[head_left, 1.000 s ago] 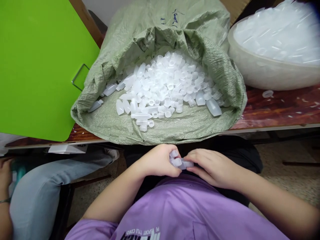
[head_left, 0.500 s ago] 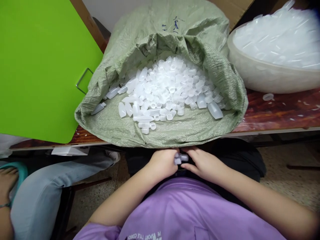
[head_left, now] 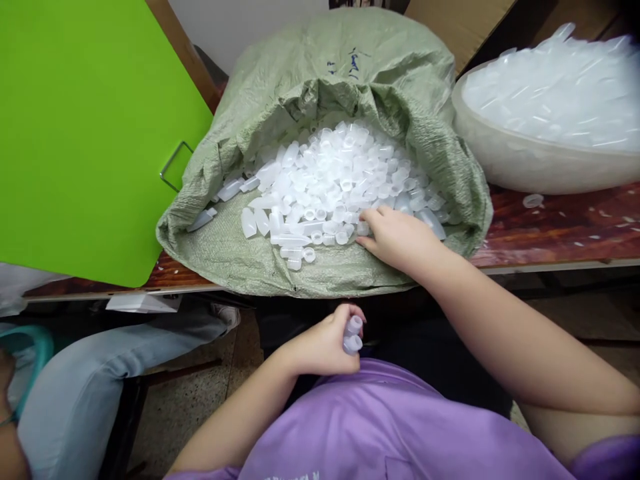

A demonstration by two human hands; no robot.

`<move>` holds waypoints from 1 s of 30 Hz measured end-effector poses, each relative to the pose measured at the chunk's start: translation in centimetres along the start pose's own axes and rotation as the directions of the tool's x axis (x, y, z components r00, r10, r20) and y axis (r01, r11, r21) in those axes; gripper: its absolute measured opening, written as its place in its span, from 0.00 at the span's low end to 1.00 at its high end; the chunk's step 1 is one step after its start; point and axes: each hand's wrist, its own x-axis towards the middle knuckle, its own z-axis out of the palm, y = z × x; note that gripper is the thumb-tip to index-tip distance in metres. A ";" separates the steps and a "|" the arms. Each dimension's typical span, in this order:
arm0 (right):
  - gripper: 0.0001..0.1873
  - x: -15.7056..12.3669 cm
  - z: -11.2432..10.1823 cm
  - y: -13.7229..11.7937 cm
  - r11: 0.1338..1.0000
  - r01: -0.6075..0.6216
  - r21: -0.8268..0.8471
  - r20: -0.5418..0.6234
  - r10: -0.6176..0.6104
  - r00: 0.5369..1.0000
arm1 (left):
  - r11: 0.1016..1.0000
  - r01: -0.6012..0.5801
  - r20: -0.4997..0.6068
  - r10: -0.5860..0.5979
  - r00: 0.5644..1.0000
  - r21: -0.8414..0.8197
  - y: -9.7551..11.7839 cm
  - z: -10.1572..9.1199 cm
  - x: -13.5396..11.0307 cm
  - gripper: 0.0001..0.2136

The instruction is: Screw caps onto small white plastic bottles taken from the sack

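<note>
Low in front of the purple shirt, my left hand (head_left: 325, 343) is closed round small translucent plastic bottles (head_left: 353, 344). Two open necks stick out of the fist; the rest is hidden by the fingers. My right hand (head_left: 400, 239) reaches into the mouth of a green woven sack (head_left: 240, 257). Its thumb and forefinger close on a small translucent piece (head_left: 364, 229), which looks like another such bottle, at the front of the pile. The other fingers touch the heap of white bottles (head_left: 320, 180) inside the sack.
At the right stands a large translucent bowl (head_left: 540, 163) heaped with similar plastic pieces, one loose piece (head_left: 533, 201) beside it. A bright green board (head_left: 90, 133) with a metal handle is at the left. A co-worker's jeans leg (head_left: 90, 373) and teal basket (head_left: 43, 347) are lower left.
My hands were together at the lap. The right has moved up and forward to the pile in the sack, while the left has turned, showing the bottle necks, and stays low.
</note>
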 end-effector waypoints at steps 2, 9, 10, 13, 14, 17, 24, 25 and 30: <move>0.17 0.9 0.8 -0.1 1.000 -0.002 -0.001 0.028 0.002 1.000 | 0.959 0.000 0.084 0.025 0.996 -0.284 -0.6 0.3 -0.5 0.20; 0.17 -4.2 -1.1 0.6 0.884 0.214 0.415 -0.113 -0.183 0.977 | 0.672 0.084 0.160 0.052 0.986 -0.736 -1.0 0.1 -0.6 0.23; 0.17 -5.3 -1.5 0.6 0.828 0.277 0.487 -0.068 -0.280 0.958 | 0.681 0.075 0.164 0.067 0.984 -0.728 -0.7 -0.2 -0.6 0.25; 0.16 -8.2 -2.1 0.4 0.716 0.285 0.638 0.125 -0.460 0.879 | 0.718 0.063 0.159 0.067 0.985 -0.693 0.4 -0.9 -0.8 0.23; 0.14 -8.9 -2.1 0.3 0.704 0.248 0.666 0.174 -0.469 0.866 | 0.742 0.082 0.161 0.036 0.986 -0.666 0.7 -1.1 -0.8 0.21; 0.10 -9.8 -1.6 0.3 0.650 0.210 0.730 0.181 -0.480 0.859 | 0.812 0.164 0.173 -0.079 0.982 -0.561 1.6 -1.7 -0.9 0.18; 0.15 -10.3 -1.4 -0.2 0.506 0.443 0.740 -0.039 -0.625 0.779 | 0.761 0.249 0.264 -0.106 0.959 -0.599 2.2 -3.1 -0.2 0.16; 0.15 -10.4 -1.5 -0.3 0.507 0.456 0.731 -0.031 -0.643 0.765 | 0.745 0.285 0.318 -0.103 0.943 -0.603 2.1 -3.2 0.0 0.17; 0.16 -10.5 -0.8 -0.4 0.639 0.377 0.671 0.111 -0.588 0.801 | 0.781 0.322 0.398 -0.103 0.912 -0.536 2.1 -3.2 0.7 0.16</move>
